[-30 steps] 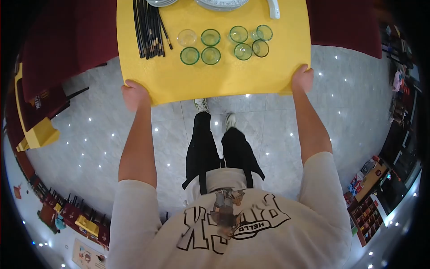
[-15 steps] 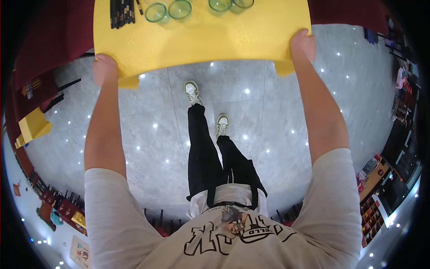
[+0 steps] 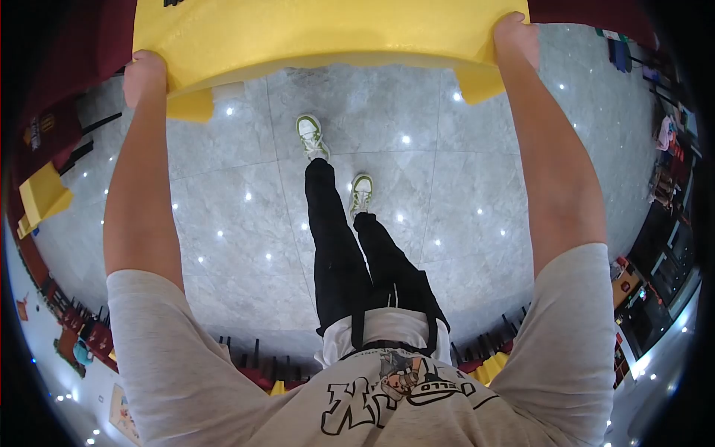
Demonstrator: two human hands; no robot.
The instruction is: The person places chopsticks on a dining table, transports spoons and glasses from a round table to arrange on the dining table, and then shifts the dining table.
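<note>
The left hand [image 3: 144, 74] is closed on the near left edge of a yellow tablecloth [image 3: 328, 30], which spreads across the top of the view with its corners hanging down. Below it lies a grey marble floor [image 3: 447, 208] with the person's green-and-white shoes [image 3: 311, 137]. The right hand [image 3: 517, 37] grips the cloth's near right edge.

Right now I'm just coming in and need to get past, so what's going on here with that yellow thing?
A person in a grey printed T-shirt stands on the grey marble floor with both arms stretched forward. The left hand grips one near corner of a yellow tablecloth and the right hand grips the other, the near edge hanging between them. Dark red covered furniture stands to the left. What lies on the cloth is out of view.
</note>
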